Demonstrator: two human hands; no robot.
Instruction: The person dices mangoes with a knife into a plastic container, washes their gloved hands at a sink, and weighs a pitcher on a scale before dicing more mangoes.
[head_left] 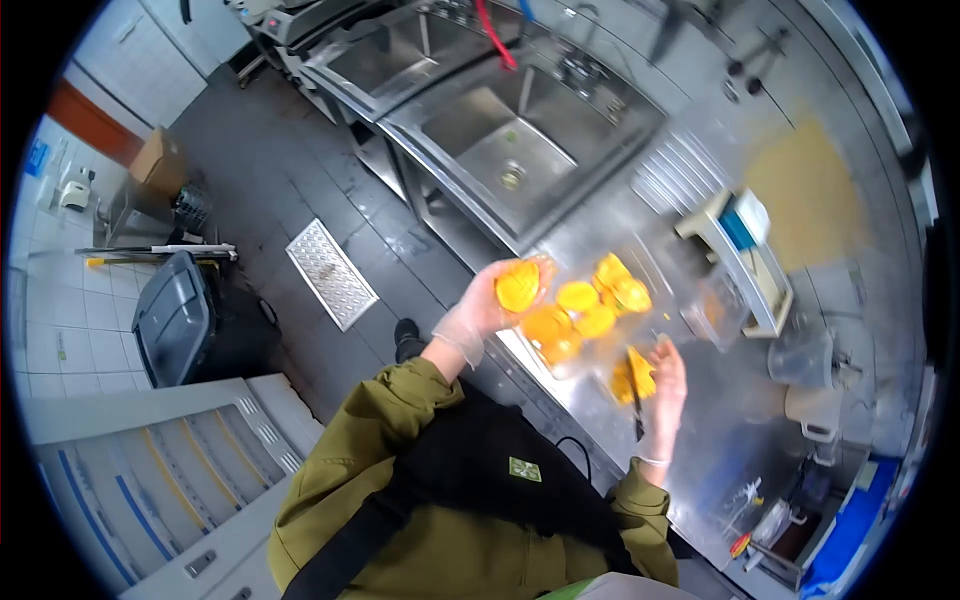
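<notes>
My left hand (pixel 492 297), in a thin clear glove, is closed around a yellow-orange mango half (pixel 517 287) with score lines on its flesh. Close to its fingers, more cut mango pieces (pixel 577 315) lie in a clear tray on the steel counter. My right hand (pixel 670 388) hovers to the right, its fingers loosely bent and blurred. Just left of its palm is a dark knife (pixel 638 405), overlapping another heap of mango (pixel 632 375). The knife handle shows outside the fingers.
A steel sink (pixel 510 150) adjoins the counter (pixel 600 425) beyond the tray. At right stand a white rack (pixel 745 260), a clear plastic container (pixel 716 308) and plastic jugs (pixel 800 360). A black bin (pixel 200 320) stands on the tiled floor at left.
</notes>
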